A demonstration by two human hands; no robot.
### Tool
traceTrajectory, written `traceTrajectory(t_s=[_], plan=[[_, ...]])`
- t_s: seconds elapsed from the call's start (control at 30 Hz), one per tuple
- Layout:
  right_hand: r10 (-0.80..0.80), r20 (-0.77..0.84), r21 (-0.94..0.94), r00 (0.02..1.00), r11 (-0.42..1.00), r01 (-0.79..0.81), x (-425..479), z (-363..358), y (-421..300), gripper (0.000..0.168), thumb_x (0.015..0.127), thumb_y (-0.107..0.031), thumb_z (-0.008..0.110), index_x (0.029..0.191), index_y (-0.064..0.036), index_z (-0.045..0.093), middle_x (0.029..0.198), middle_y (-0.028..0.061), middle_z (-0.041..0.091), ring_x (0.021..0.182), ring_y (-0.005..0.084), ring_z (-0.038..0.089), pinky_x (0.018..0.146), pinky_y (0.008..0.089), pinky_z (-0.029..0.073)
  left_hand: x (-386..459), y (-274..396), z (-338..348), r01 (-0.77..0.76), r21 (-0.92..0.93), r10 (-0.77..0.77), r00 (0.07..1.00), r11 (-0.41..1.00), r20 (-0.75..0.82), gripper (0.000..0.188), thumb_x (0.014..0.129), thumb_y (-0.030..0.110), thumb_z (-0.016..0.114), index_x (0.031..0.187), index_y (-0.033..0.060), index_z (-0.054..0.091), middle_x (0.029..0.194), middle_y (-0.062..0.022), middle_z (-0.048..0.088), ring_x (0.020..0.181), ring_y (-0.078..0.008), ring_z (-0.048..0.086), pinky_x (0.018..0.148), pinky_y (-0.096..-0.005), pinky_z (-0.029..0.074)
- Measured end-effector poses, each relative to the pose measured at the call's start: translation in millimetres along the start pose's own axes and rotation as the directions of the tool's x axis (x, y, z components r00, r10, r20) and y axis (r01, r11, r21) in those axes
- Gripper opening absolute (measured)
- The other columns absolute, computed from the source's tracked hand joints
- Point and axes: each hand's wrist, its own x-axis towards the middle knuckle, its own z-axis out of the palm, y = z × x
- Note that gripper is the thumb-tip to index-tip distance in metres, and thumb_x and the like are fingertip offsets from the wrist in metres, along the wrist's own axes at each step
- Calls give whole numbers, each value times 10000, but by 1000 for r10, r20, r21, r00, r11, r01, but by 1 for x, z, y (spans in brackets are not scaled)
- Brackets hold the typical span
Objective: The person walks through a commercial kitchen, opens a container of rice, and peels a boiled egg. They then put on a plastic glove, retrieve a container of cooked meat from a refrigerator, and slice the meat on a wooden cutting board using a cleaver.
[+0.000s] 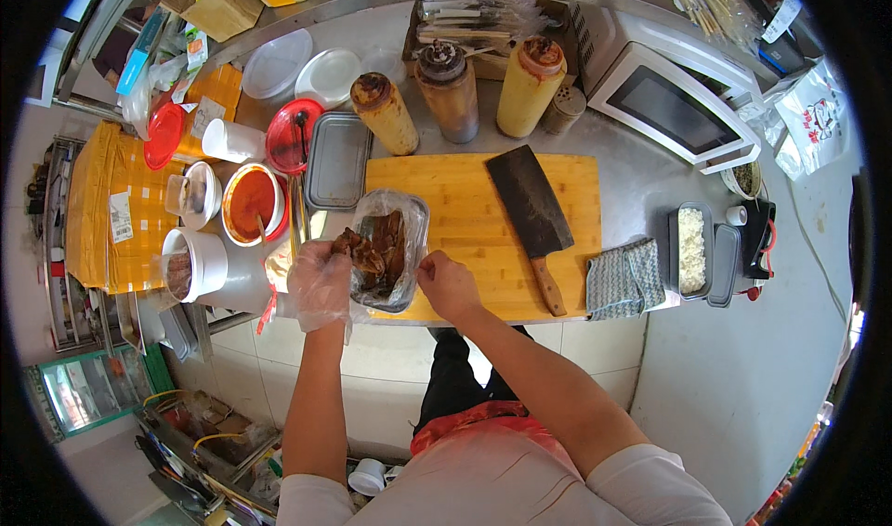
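Observation:
My left hand (322, 282), in a clear plastic glove, grips a piece of dark brown cooked meat (364, 253) at the left side of a plastic-lined container (416, 275). More dark meat (385, 237) lies inside. My bare right hand (446, 285) is at the container's right edge, its fingers closed on the clear plastic liner (417, 219). The container rests on the left part of a wooden cutting board (460, 198). A cleaver (531, 202) with a wooden handle lies on the board's right half, its handle towards me.
Sauce bottles (446, 94) stand behind the board; a microwave (669, 101) is at back right. A folded cloth (625, 278) and a tub of white crumbly food (691, 251) sit right. Left are a tub of red sauce (252, 204), a white bucket (209, 264) and a grey lid (339, 160).

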Motion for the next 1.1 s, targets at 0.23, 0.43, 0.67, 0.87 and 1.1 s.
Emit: traceTrajectory(t_s=[0.23,0.43,0.67,0.87,1.1], plan=[[-6,-25,-14,1000,1000,6,-2,3,-1,214,868,-238,633,939,-35,628,864,187,693,838,385,671,749,491,531,-19,2,26,-424,392,361,904,816,228,211,797,170,701,956,41,651,886,-172,679,812,-288,665,747,-369,528],[-6,-11,-28,1000,1000,6,-5,6,-5,226,860,-264,640,939,-52,638,865,193,691,828,387,669,745,491,530,-2,-34,64,126,-151,-61,925,980,375,240,835,197,714,931,7,603,845,-98,679,697,-191,652,642,-297,537],[14,-7,-15,1000,1000,-14,-4,6,-2,235,851,-251,658,957,-51,597,930,177,678,828,385,663,723,487,531,8,-4,31,509,-341,-395,849,790,351,226,817,122,736,941,9,585,801,-87,668,642,-143,620,583,-273,514],[-210,-75,-35,975,978,208,-9,-4,-42,281,826,-232,697,992,-69,540,956,153,621,838,376,646,722,473,527,4,-16,31,420,-310,-333,895,853,296,207,801,142,738,889,7,607,780,-78,663,658,-128,602,616,-275,503],[-133,-84,-85,988,988,126,15,-2,-50,327,788,-226,733,1003,-60,551,993,167,613,887,364,641,734,457,530,6,-19,29,336,-340,-254,931,878,262,215,805,150,767,854,20,602,727,-57,650,586,-102,589,505,-241,470]])
